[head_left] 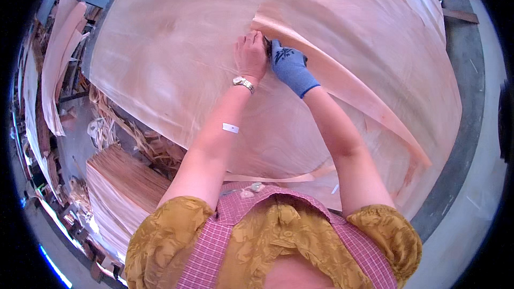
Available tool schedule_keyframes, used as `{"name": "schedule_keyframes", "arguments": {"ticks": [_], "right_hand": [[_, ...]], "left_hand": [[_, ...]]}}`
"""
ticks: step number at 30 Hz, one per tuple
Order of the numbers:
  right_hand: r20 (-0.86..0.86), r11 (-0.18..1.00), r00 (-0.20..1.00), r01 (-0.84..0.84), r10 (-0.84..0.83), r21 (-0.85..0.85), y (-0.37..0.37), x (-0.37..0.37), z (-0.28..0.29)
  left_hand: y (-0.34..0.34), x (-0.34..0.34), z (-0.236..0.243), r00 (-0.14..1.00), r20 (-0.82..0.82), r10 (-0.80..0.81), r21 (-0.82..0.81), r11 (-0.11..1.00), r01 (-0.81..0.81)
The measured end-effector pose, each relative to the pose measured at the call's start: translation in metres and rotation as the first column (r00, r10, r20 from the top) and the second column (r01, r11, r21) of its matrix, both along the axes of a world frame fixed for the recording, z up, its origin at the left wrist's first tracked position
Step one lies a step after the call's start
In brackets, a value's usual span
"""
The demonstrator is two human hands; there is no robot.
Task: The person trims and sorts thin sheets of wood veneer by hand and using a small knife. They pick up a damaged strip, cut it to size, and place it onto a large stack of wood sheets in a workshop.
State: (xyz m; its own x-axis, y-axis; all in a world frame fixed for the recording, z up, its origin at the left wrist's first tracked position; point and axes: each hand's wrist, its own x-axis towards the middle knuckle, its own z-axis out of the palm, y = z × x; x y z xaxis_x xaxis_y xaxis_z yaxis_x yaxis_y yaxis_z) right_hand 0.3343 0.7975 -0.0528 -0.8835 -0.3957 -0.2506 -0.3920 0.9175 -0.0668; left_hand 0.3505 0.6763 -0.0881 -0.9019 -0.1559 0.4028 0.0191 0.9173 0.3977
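Observation:
A broad, pale wood veneer sheet (160,48) lies spread out in front of me. My left hand (250,56), bare and with a watch at the wrist, rests on it with fingers curled together; the fingertips are hidden. Close beside it on the right, my right hand (292,67) wears a blue glove and is closed around a small dark tool (267,46), whose kind I cannot make out. From just beyond both hands, a narrow, more orange strip of veneer (358,88) runs down to the right, its edge raised from the sheet.
At the lower left stands a stack of veneer sheets (120,182), with torn scraps (107,128) beside it. Long veneer pieces (61,59) hang farther left. A grey ledge (463,75) borders the sheet on the right. Another veneer edge (278,178) lies near my waist.

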Motion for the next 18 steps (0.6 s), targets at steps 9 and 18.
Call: {"name": "schedule_keyframes", "arguments": {"ticks": [9,18], "right_hand": [[0.07,0.974,0.972,-0.223,0.225,-0.033,0.085,0.023,0.006],[0.122,0.889,0.909,-0.415,0.398,0.191,0.207,-0.026,0.051]], "left_hand": [[0.008,0.008,0.014,0.98,0.184,0.068,-0.055,0.997,-0.059],[0.011,0.007,0.016,0.972,0.211,0.1,0.01,0.995,-0.104]]}}
